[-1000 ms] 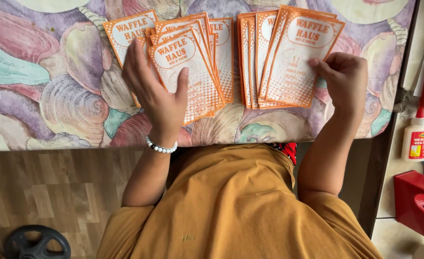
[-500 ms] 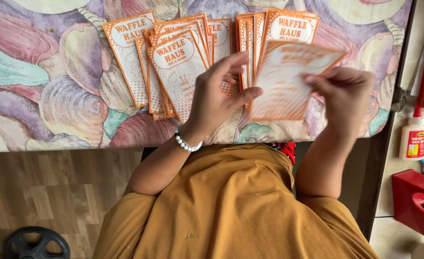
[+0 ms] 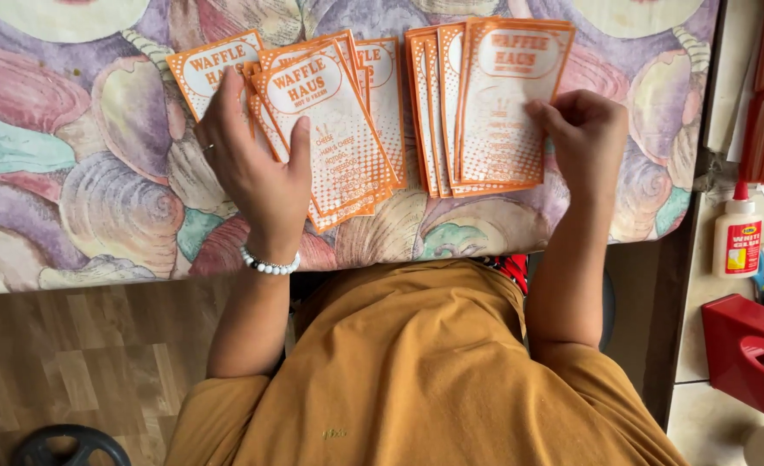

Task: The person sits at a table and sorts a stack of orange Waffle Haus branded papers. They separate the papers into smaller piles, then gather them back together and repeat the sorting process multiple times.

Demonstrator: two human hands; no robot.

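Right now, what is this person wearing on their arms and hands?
Both forearms are bare, with no sleeves reaching them. The left hand has a white beaded bracelet around the wrist and a thin ring on one finger. The right hand shows no jewellery.

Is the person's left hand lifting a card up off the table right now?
No, the left hand lies flat, palm down, on the fanned pile of orange cards on the shell-patterned tablecloth.

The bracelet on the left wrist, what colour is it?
White: a beaded bracelet, seen best in the head view, just below the left hand.
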